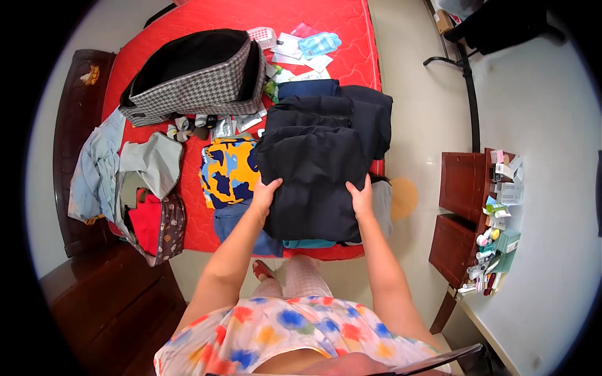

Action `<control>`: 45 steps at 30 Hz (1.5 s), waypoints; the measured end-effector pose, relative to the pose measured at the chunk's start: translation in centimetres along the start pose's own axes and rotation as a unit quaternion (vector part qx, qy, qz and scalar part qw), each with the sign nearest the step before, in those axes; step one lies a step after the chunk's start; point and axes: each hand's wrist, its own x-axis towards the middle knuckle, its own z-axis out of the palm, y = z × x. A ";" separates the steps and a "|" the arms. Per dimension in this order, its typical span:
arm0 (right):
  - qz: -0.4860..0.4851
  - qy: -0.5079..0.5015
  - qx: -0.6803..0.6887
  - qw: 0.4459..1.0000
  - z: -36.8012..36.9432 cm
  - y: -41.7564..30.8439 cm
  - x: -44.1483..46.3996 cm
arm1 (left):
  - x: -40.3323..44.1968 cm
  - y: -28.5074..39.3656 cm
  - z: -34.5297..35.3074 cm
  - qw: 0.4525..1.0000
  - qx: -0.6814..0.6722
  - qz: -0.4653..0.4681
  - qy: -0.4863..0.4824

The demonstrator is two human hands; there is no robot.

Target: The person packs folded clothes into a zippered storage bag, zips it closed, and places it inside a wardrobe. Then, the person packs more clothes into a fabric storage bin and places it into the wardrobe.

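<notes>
A folded black garment [316,182] lies in front of me on the bed, on top of other clothes. My left hand [264,193] grips its left edge, thumb on top and the fingers partly hidden beneath. At the opposite edge, my right hand [360,195] holds it the same way. Behind it rest more dark folded clothes [370,116]. A yellow and blue patterned cloth [229,172] sits just left of my left hand, with blue denim [241,229] below it. Teal fabric [307,243] and a grey garment [381,207] show from under the black one.
A houndstooth storage bag [188,94] stands open on the red bed [207,15]. Left of me is a brown patterned bag [172,229] holding red cloth, beside light blue clothing [100,166]. Packets and papers [301,53] lie at the back. A cluttered wooden dresser [461,182] stands right.
</notes>
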 end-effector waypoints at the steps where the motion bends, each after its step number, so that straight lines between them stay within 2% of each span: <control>1: -0.018 0.010 -0.014 1.000 0.2 -0.7 -0.9 | -0.7 0.0 0.0 1.000 -0.009 0.006 -0.004; 4: -0.072 0.021 -0.037 0.997 2.0 -4.0 -4.6 | -3.8 0.6 -1.9 0.998 -0.042 0.046 -0.008; 7: -0.113 0.037 -0.074 0.990 3.0 -5.0 -7.8 | -6.7 0.3 -4.0 0.997 -0.061 0.046 0.010; 10: -0.098 0.030 -0.092 0.990 4.8 -4.5 -10.5 | -9.3 -0.7 -7.6 0.993 -0.094 0.057 0.029; 11: -0.137 -0.004 -0.079 0.987 5.3 -4.3 -11.0 | -10.0 -1.2 -8.8 0.991 -0.104 0.070 0.036; 14: -0.179 -0.026 -0.108 0.977 6.3 -4.5 -12.3 | -11.8 -2.0 -10.6 0.986 -0.141 0.076 0.043; 17: -0.190 -0.062 -0.146 0.969 10.7 -5.0 -17.1 | -15.1 -4.9 -16.8 0.977 -0.173 0.088 0.089; 21: -0.214 -0.136 -0.125 0.959 15.5 -6.1 -22.9 | -19.5 -7.2 -23.5 0.959 -0.250 0.080 0.105; 24: -0.248 -0.174 -0.137 0.943 19.8 -5.5 -27.4 | -22.0 -10.2 -28.8 0.951 -0.259 0.099 0.135; 25: -0.202 -0.195 -0.125 0.952 19.7 -6.3 -28.1 | -22.0 -10.7 -28.7 0.943 -0.281 0.107 0.139; 28: -0.219 -0.218 -0.170 0.936 25.7 -3.3 -32.9 | -25.3 -13.9 -36.9 0.940 -0.275 0.109 0.169; 29: -0.198 -0.231 -0.160 0.939 27.0 -2.6 -33.9 | -25.8 -14.5 -38.5 0.935 -0.287 0.103 0.181; 33: -0.214 -0.283 -0.179 0.918 33.4 -2.2 -37.4 | -27.9 -16.3 -44.3 0.911 -0.319 0.097 0.242; 40: -0.254 -0.360 -0.224 0.869 41.8 -3.7 -37.4 | -28.5 -16.1 -48.6 0.865 -0.372 0.112 0.317; 45: -0.256 -0.401 -0.238 0.847 51.8 -2.5 -34.6 | -22.7 -16.3 -54.3 0.842 -0.397 0.093 0.354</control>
